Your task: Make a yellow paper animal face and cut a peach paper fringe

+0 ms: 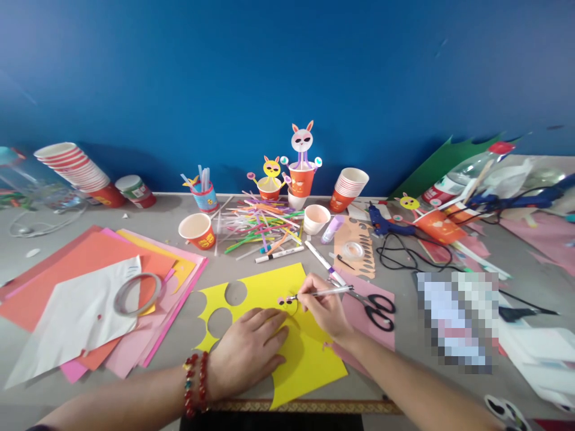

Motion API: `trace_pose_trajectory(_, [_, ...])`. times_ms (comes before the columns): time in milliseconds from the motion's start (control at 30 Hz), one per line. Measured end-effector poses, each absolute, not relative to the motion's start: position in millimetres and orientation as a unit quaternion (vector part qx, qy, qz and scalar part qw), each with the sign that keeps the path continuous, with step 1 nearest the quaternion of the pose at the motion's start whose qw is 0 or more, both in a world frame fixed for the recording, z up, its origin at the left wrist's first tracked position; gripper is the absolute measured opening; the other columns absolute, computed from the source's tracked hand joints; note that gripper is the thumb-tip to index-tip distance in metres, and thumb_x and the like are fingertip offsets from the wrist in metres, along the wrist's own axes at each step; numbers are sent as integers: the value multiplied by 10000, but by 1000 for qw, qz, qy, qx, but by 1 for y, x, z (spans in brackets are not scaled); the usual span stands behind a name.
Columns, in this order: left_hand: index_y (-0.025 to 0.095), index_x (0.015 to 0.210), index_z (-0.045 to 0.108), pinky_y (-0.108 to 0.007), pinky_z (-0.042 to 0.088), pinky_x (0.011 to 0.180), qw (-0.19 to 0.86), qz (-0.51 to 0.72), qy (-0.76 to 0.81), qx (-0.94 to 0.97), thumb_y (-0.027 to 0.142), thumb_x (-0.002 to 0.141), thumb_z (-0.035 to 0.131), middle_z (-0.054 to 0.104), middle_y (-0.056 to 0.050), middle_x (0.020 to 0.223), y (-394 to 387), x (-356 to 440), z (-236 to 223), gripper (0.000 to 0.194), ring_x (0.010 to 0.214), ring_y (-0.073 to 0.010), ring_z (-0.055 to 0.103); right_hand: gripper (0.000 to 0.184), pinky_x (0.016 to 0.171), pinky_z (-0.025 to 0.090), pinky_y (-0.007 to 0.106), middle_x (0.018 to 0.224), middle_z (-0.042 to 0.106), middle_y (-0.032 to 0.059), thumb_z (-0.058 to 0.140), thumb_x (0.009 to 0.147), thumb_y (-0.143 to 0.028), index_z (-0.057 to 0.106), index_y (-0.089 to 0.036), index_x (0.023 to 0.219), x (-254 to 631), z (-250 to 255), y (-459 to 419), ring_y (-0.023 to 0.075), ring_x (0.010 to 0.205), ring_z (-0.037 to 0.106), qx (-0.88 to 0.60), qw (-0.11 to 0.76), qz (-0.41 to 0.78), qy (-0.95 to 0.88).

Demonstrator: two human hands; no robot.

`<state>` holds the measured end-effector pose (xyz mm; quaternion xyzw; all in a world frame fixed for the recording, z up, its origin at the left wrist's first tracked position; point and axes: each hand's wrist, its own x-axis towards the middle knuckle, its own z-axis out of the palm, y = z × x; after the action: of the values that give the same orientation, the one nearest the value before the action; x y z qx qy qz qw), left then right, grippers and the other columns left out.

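My right hand (321, 302) grips a slim pen (330, 291), its tip touching a small round yellow face (287, 310) with dark eyes drawn on it. Under the face lies a yellow paper sheet (314, 359) with round holes cut from its left side. My left hand (251, 347) rests flat on that sheet, fingers spread, the fingertips at the edge of the face and hiding part of it. Black-handled scissors (380, 311) lie just right of my right hand, over pink paper (384, 341). A white marker (321, 260) lies beyond the pen.
Behind the sheet are a pile of colored straws (260, 224), a marker (279, 255), paper cups (197, 230) and a bunny-topped cup (302, 179). Stacked colored papers (157, 251) and a tape roll (137, 294) lie left. A blue glue gun (386, 221) with black cable lies right.
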<state>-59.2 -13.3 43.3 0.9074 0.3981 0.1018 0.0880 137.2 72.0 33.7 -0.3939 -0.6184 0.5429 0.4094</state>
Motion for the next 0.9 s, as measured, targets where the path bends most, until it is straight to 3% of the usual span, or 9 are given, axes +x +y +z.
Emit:
trace_pose_trajectory(133, [187,1238,537,-431,449,1008,98,103,400,905,324,927,564,569,-77,1358,-13,-60,42,341,1231,-271,513,57,482,306,221,608,564,-42,605,834,-245,559,-219,815,143,40,79,103,507,461,-379,436,643,-503])
trace_pose_trajectory(333, [190,1230,538,-437,468,1000,106,108,399,905,295,926,563,587,-63,1332,-11,-60,43,323,1222,-268,514,104,459,287,213,717,619,-21,653,838,-284,582,-236,897,151,52,92,74,467,444,-297,491,724,-383])
trace_pose_trajectory(667, [216,1161,582,-428,493,973,104,168,407,892,273,912,549,572,-89,1308,-14,-63,45,258,1175,-270,528,115,443,304,224,596,632,-5,542,861,-329,561,-215,858,173,96,96,109,452,441,-323,504,652,-465])
trace_pose_trajectory(800, [213,997,619,-391,510,873,121,223,419,872,268,929,512,642,-81,1135,-11,-67,56,138,1029,-245,590,194,430,306,221,532,594,-17,564,870,-377,491,-221,782,184,105,93,116,441,440,-398,485,600,-496])
trace_pose_trajectory(900, [204,882,617,-363,501,791,149,237,438,854,300,959,470,662,-63,937,-7,-75,70,191,868,-214,608,250,404,293,209,487,528,-41,607,859,-428,510,-215,770,200,105,94,101,415,409,-442,510,536,-507])
